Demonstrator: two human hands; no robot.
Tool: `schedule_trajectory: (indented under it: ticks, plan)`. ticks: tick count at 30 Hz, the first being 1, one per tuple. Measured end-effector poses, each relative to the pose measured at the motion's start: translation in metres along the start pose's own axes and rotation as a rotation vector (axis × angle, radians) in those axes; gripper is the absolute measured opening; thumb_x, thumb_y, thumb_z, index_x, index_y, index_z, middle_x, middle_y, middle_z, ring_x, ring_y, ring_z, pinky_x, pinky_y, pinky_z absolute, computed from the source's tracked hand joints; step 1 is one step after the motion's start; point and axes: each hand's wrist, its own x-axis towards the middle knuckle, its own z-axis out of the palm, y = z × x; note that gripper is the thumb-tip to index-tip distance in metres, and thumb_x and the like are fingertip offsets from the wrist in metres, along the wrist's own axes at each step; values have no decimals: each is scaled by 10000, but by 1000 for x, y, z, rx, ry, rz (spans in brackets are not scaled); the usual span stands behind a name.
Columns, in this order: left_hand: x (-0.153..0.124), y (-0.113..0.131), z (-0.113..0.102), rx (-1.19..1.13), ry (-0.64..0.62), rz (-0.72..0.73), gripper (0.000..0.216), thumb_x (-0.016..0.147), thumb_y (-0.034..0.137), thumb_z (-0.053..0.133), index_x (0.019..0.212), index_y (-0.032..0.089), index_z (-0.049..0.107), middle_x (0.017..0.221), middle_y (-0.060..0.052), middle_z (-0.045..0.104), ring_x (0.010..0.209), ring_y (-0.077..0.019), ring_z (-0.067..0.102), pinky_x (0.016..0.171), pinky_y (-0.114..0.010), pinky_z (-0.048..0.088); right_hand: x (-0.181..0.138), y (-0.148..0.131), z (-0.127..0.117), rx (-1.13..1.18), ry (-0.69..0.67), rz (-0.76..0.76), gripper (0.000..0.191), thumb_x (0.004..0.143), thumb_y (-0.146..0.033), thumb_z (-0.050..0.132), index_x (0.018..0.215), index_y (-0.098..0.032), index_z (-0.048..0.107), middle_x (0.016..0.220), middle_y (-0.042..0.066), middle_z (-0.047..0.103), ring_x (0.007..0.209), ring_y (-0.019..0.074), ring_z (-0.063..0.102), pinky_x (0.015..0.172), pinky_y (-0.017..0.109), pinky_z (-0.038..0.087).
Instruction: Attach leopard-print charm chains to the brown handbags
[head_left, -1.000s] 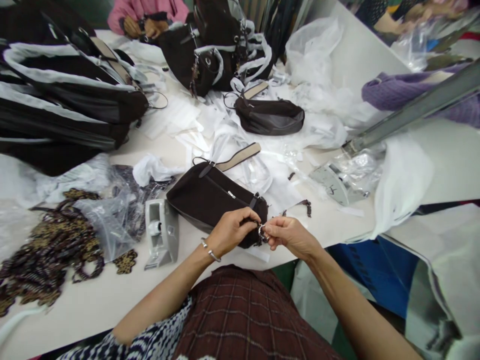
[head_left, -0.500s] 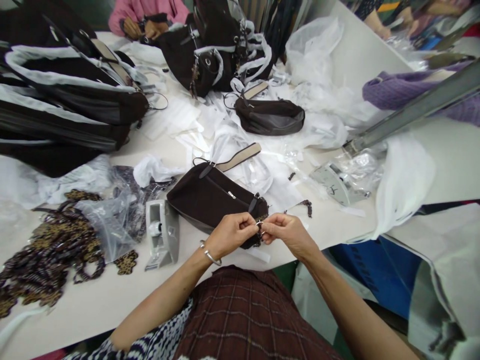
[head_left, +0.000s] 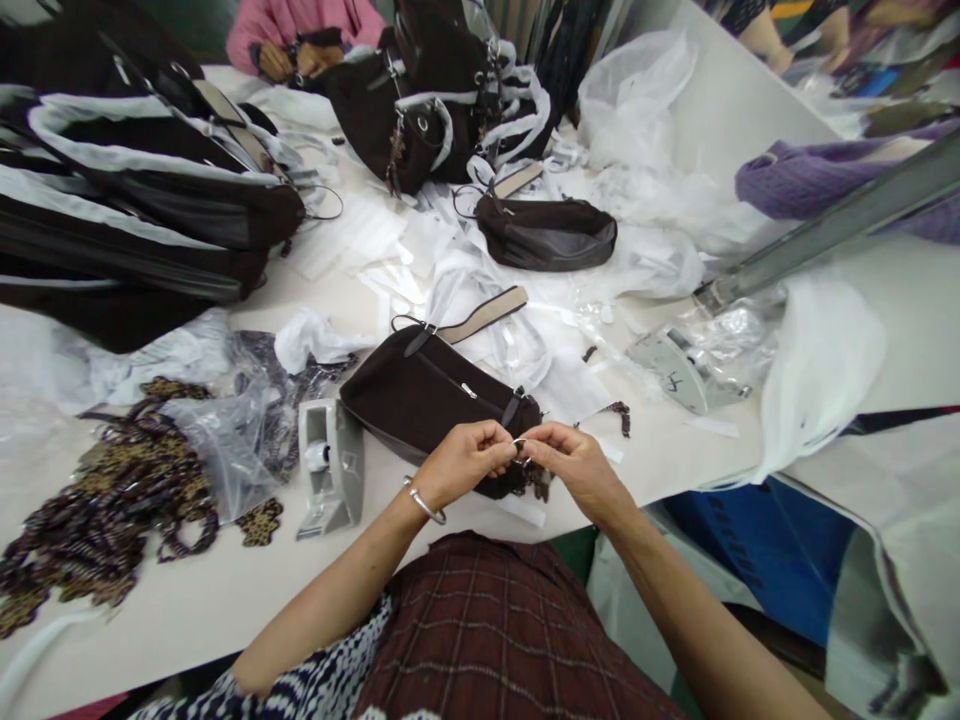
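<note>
A dark brown handbag (head_left: pixel 420 385) lies on the table in front of me, its beige-lined strap end (head_left: pixel 487 314) stretched out behind it. At the bag's right end, my left hand (head_left: pixel 466 465) and my right hand (head_left: pixel 581 468) meet, fingertips closed in a pinch. Between them shows a small silver metal ring (head_left: pixel 519 440), which both hands appear to grip. A dark beaded charm (head_left: pixel 540 484) hangs just under my right fingers. My fingers partly hide the ring and the bag's end.
A grey tape dispenser (head_left: pixel 330 470) stands left of the bag, beside a heap of beaded charms (head_left: pixel 112 500). Behind lie another small bag (head_left: pixel 547 232), white wrapping (head_left: pixel 450 270) and stacked bags (head_left: pixel 150 200). A co-worker's hands (head_left: pixel 300 62) are at the far side. A metal post (head_left: pixel 825 230) slants at right.
My fingertips have shifted slightly around the ring, and the beaded charm shows more under my right hand. The whole view has moved a little. The bag stays in place.
</note>
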Motion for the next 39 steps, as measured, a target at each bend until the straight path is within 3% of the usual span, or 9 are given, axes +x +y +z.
schedule_trajectory:
  ticks: [8,13,18,22,25,28,31,35,39]
  plan:
    - [10,-7,7,-137,-12,6,348,810,460,624,737,124,566,637,4,575,559,-75,530,549,-187,442,1,5,-6,117,-50,88,270,758,-430,716,756,-171,639,682,-18,636,593,94,500,567,230,360]
    - [10,-18,8,-297,-17,-74,407,829,518,571,806,112,603,680,-23,595,573,-109,581,538,-237,507,-4,20,-1,262,16,94,258,756,-414,728,750,-173,635,763,5,680,637,103,512,593,236,351]
    - [7,-23,12,-235,-25,-114,325,718,375,737,867,115,611,782,-25,634,673,-100,614,671,-241,535,-6,37,13,539,157,102,246,721,-380,766,715,-181,621,849,26,699,736,139,555,645,256,392]
    - [11,-22,25,-82,72,-155,268,746,369,686,791,127,581,686,1,605,570,-86,575,559,-213,508,-7,47,24,698,269,76,244,697,-369,785,693,-191,618,835,8,690,765,143,574,692,264,424]
    - [13,-21,32,48,104,-167,257,787,388,626,750,146,547,628,20,574,520,-84,548,507,-207,486,-9,51,18,647,207,116,243,732,-403,750,737,-186,641,789,7,674,704,131,561,649,256,425]
    - [13,-18,31,118,28,-195,261,791,401,611,732,161,528,604,27,562,531,-101,556,505,-215,484,-9,53,5,437,108,152,286,771,-452,696,749,-171,648,722,5,650,642,122,544,587,240,413]
    - [18,-11,18,284,-67,-172,214,824,379,561,770,172,573,663,5,608,604,-126,587,546,-225,477,-8,52,-1,299,165,141,303,783,-464,669,729,-171,613,707,8,657,632,128,587,571,232,442]
    - [46,-3,-6,800,170,13,165,857,301,502,809,210,631,812,-21,667,781,-167,610,722,-272,452,-2,50,7,449,244,224,313,816,-496,591,749,-202,507,600,-5,643,491,147,602,459,251,477]
    - [90,-14,-12,997,181,-39,135,825,295,549,877,224,651,848,-45,683,803,-205,612,732,-293,420,11,55,13,514,364,201,317,797,-486,612,731,-209,472,496,-49,568,354,88,472,318,177,366]
